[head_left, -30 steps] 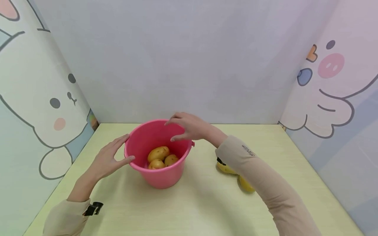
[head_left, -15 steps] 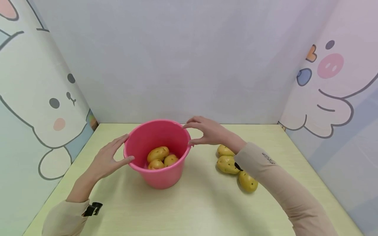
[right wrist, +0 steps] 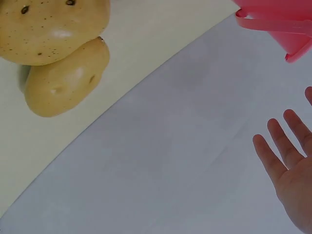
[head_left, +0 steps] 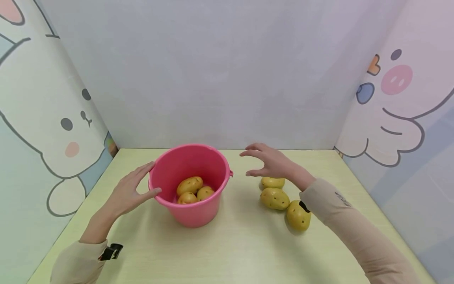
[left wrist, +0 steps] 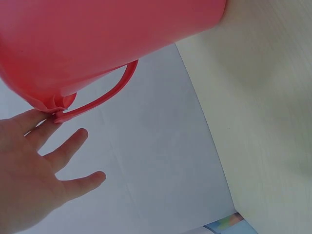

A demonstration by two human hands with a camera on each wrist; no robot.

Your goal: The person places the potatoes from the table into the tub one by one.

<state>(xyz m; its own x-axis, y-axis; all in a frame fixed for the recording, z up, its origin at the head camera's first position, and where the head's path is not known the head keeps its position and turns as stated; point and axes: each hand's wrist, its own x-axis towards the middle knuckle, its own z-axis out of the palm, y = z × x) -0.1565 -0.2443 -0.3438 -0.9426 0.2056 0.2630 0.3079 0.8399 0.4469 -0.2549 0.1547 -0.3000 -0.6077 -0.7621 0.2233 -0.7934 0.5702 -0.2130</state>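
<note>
A pink plastic bucket (head_left: 193,215) stands on the table, with several potatoes (head_left: 190,184) at its bottom. My left hand (head_left: 128,194) holds its left rim, thumb over the edge and fingers along the outside. In the left wrist view the ring and little fingers (left wrist: 84,184) stretch away from the bucket. My right hand (head_left: 271,161) is in the air right of the bucket, fingers spread and thumb apart, holding nothing. Below it lie three more potatoes: one at the back (head_left: 272,182), one in the middle (head_left: 274,198) and one nearer me (head_left: 298,216).
The pale yellow table (head_left: 220,256) ends at a plain grey back wall (head_left: 227,79). Side panels with a cartoon rabbit (head_left: 46,114) and a cartoon pig (head_left: 397,114) border it. The bucket's handle (left wrist: 105,96) hangs at its outer side in the left wrist view.
My right hand has moved out from over the bucket to the right, empty, and more of the potatoes on the table shows. The left hand and the bucket stay in place.
</note>
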